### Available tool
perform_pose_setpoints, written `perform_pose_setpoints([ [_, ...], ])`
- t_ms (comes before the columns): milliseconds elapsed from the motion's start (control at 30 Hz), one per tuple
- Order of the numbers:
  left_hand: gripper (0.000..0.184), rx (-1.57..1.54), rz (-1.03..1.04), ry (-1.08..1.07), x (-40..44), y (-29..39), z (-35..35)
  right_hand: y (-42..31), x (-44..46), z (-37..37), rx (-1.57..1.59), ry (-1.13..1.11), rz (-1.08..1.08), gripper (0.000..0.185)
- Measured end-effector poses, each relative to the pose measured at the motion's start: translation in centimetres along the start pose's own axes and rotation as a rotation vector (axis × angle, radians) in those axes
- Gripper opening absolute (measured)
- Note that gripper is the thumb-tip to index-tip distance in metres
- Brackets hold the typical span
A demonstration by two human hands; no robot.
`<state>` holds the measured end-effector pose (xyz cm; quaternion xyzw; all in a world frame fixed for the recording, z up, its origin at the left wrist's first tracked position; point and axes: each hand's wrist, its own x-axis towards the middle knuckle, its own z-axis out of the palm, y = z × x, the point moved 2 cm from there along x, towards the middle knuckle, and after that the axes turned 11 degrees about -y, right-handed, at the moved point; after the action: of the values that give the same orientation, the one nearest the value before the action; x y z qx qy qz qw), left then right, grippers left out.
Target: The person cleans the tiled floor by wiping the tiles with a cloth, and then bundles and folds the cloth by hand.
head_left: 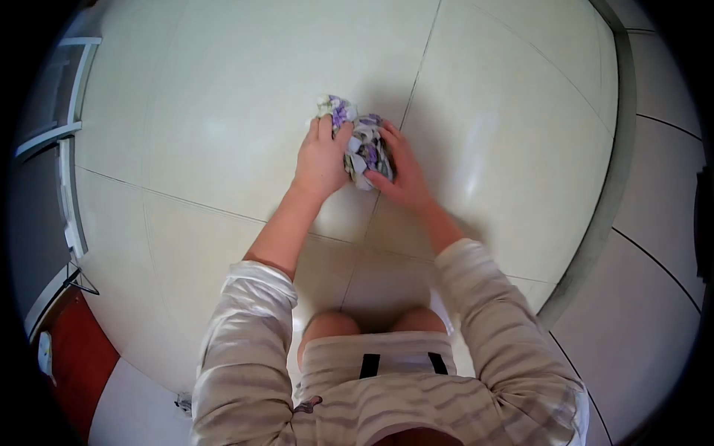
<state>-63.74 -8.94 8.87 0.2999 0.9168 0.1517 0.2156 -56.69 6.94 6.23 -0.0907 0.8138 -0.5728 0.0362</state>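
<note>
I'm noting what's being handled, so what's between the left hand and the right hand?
In the head view, a bunched patterned cloth lies between the left hand and the right hand, touching both.

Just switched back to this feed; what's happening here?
A person has both hands on a crumpled cloth with white and purple patches. The left hand grips it from one side, and the right hand curls around the other. The bundle is over the pale tiled floor; whether it touches the tiles is hard to tell.
</note>
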Motion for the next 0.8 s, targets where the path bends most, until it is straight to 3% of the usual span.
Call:
perform_pose_setpoints([
  [67,0.064,0.017,-0.009,0.081,0.1,0.2,0.2,0.0,-0.7,0.6,-0.016,0.026,0.05,0.067],
  [167,0.063,-0.032,-0.052,0.14,0.3,0.5,-0.3,-0.1,0.1,0.3,-0.071,0.008,0.09,0.071],
  [233,0.062,-0.175,-0.16,0.107,0.4,1.0,-1.7,0.5,0.2,-0.7,0.633,0.216,0.409,0.074],
  [300,0.061,-0.333,-0.273,0.061,-0.4,1.0,-2.8,-2.1,-0.5,-2.7,0.618,0.252,0.383,0.075],
  [367,0.061,-0.956,-0.341,0.131,-2.1,-0.4,-2.3,-4.6,-1.3,-3.5,0.6,0.287,0.36,0.075],
  [400,0.06,-1.255,-0.284,0.126,-2.8,-0.4,-2.4,-5.5,-1.8,-3.4,0.609,0.234,0.378,0.085],
  [433,0.06,-1.261,-0.283,0.126,-4.0,-0.1,-2.3,-6.3,-2.3,-3.2,0.618,0.182,0.397,0.095],
  [567,0.05,-2.036,-0.535,0.092,-11.2,2.6,-2.8,-7.9,-3.7,-0.9,0.729,0.104,0.435,0.105],
  [633,0.048,-2.279,-0.38,0.027,-14.5,2.4,0.7,-9.9,-4.1,0.8,0.947,-0.043,0.543,0.109],
  [667,0.048,-2.278,-0.383,0.034,-15.2,2.8,1.7,-11.0,-4.3,1.5,0.949,-0.048,0.543,0.109],
  [733,0.052,-2.305,-0.383,-0.089,-15.6,4.7,3.1,-13.4,-5.0,2.3,0.772,-0.079,0.305,0.109],
  [800,0.055,-2.167,-0.272,-0.143,-15.0,6.4,2.3,-14.1,-7.2,3.1,0.74,-0.046,0.34,0.11],
])
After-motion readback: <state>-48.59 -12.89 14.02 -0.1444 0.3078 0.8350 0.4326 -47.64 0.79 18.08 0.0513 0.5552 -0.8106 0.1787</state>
